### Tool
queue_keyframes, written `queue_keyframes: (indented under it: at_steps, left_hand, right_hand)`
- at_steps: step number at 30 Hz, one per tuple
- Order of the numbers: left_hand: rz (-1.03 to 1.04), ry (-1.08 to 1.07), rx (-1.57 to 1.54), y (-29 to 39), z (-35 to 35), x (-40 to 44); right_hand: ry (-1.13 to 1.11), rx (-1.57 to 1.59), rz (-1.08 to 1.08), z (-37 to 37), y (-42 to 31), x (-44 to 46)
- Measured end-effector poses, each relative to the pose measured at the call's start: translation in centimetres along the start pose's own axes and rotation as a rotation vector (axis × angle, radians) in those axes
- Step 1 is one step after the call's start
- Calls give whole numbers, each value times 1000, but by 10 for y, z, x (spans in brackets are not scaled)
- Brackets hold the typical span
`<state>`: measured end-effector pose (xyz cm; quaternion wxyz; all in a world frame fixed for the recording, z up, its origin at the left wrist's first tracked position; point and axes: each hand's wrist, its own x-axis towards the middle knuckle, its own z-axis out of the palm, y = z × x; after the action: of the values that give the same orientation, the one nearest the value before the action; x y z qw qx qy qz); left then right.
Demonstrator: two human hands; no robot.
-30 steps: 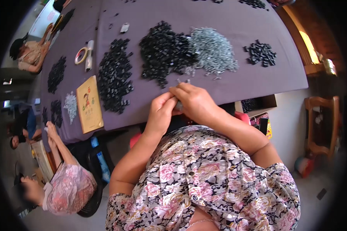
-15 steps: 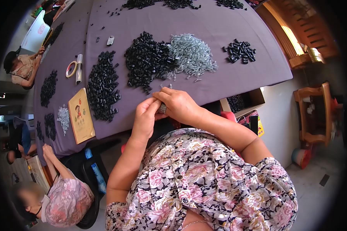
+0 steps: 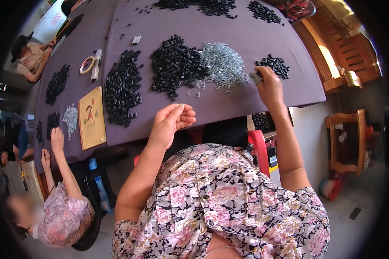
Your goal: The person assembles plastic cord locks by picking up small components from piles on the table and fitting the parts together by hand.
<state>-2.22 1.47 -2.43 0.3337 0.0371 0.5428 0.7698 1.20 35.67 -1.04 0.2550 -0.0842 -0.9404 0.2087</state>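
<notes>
My right hand (image 3: 270,88) reaches over the table's right side, its fingers closed around a small dark grey piece (image 3: 256,77). That hand is close to a small pile of black plastic parts (image 3: 272,67). My left hand (image 3: 173,121) is held above the table's near edge with its fingers curled in and the thumb pressed against them; anything inside is hidden. Beyond it lie a few loose clear bits, a heap of metallic, clear-looking small springs or coils (image 3: 224,64) and a big heap of black parts (image 3: 175,64).
Another long black heap (image 3: 123,88), a yellow booklet (image 3: 92,118), a tape roll (image 3: 87,65) and a clear roll (image 3: 97,65) lie to the left. Co-workers sit along the left side. A box of black parts (image 3: 261,122) and a red chair (image 3: 258,149) are near my right arm.
My hands were together at the near edge around a grey piece. The right hand has moved away to the right with a grey piece; the left stays near the edge, fingers curled.
</notes>
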Motion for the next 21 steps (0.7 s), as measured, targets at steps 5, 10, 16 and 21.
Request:
queue_keyframes:
  at_steps: [5, 10, 16, 21]
  left_hand:
    - [152, 116, 218, 5, -7, -2]
    - [418, 264, 739, 12, -4, 3]
    - [672, 273, 1036, 15, 7, 27]
    - [684, 299, 1100, 7, -2, 32]
  right_hand:
    - [-99, -195, 156, 3, 28, 1]
    - [4, -157, 196, 0, 19, 2]
    - [-27, 110, 131, -4, -21, -18]
    - [-141, 201, -49, 4, -45, -31]
